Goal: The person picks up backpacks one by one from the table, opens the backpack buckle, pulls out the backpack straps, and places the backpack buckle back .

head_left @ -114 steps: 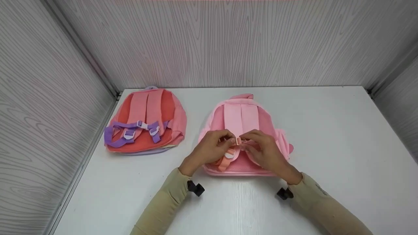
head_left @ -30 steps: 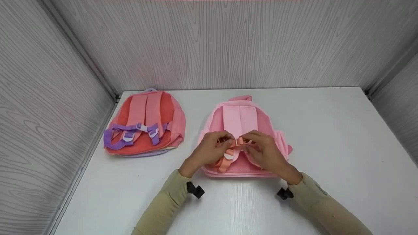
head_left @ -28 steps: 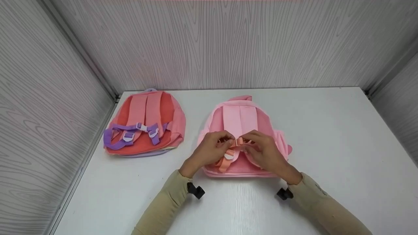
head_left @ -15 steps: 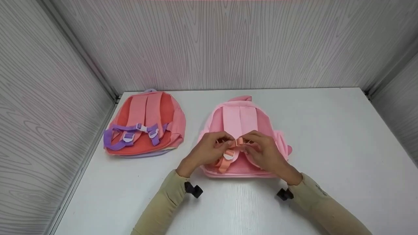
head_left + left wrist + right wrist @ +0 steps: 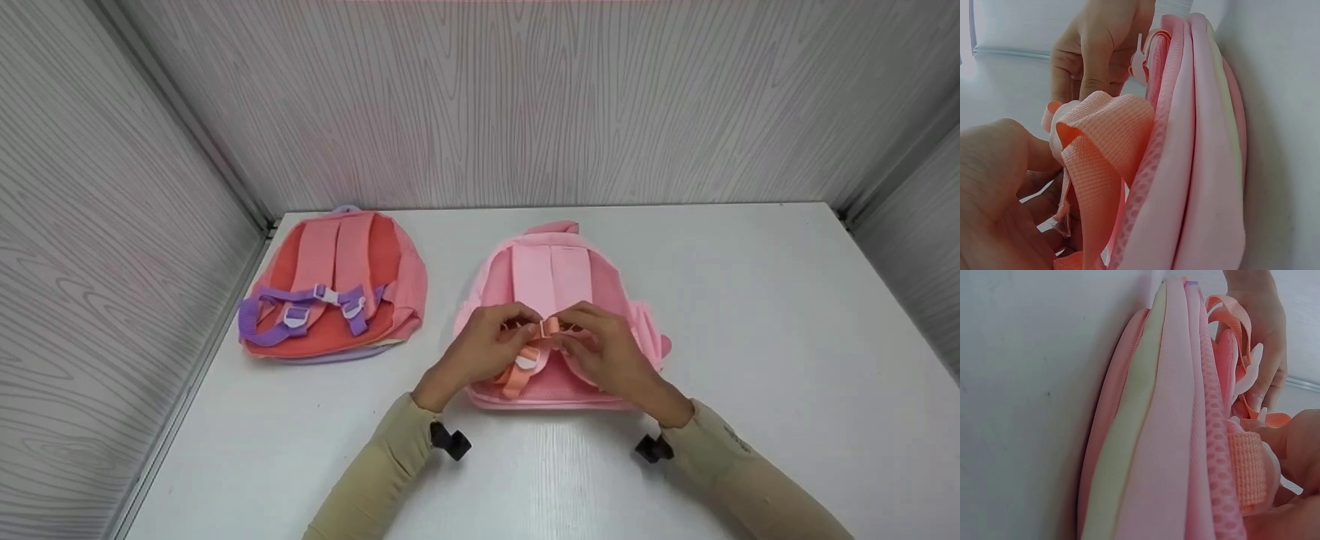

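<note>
A pink backpack (image 5: 555, 386) lies on the white table with its back panel and shoulder straps facing up. Over its middle, my left hand (image 5: 484, 345) and right hand (image 5: 615, 356) meet, each pinching a narrow orange strap (image 5: 553, 325) between thumb and fingers. A small pale buckle on the strap sits between the fingertips, mostly covered by them. Below hangs a loose orange strap end by a white adjuster buckle (image 5: 527, 360). The left wrist view shows a looped orange webbing (image 5: 1112, 126) beside the mesh back panel. An adjuster with orange webbing (image 5: 1248, 469) appears in the right wrist view.
To the left lies a second backpack (image 5: 386, 247), coral and pink, with purple straps (image 5: 274, 330) and white buckles across its back. Grey wood-grain panels (image 5: 480, 105) stand behind and beside the table (image 5: 757, 300).
Both hands keep their place over the backpack. Since 3.8 s ago an orange fold has come up beside the buckle; over the last second the strap between the fingertips has shifted slightly.
</note>
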Tool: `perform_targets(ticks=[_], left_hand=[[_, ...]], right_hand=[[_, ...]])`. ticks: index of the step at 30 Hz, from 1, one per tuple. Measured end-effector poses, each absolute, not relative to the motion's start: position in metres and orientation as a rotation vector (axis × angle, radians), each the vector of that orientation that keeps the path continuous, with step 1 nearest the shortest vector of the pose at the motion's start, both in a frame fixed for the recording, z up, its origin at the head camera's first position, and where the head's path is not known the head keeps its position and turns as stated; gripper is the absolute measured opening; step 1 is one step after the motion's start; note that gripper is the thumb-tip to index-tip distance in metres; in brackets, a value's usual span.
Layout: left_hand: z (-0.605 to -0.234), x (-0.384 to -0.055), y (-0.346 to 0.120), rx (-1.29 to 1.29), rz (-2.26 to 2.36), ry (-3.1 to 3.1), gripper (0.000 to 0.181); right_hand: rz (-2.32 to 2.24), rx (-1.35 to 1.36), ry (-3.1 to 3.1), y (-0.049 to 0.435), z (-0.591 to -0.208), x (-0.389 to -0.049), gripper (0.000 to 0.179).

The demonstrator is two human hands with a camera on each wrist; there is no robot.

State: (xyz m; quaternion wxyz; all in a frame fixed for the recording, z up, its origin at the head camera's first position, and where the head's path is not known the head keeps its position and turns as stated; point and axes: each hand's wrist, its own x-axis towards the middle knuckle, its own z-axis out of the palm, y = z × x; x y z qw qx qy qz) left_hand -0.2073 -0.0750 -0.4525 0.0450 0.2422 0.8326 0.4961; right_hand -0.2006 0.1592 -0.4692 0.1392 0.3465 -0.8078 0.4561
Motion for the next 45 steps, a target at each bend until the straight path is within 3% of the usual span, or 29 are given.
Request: perform_targets(ticks=[45], left_hand=[[-0.447,-0.209,-0.087,0.769,1.409,2.580,0.017]], right_hand=[[1.369,0.989,-2.338,0.160,-0.469,-0.200,0.027]])
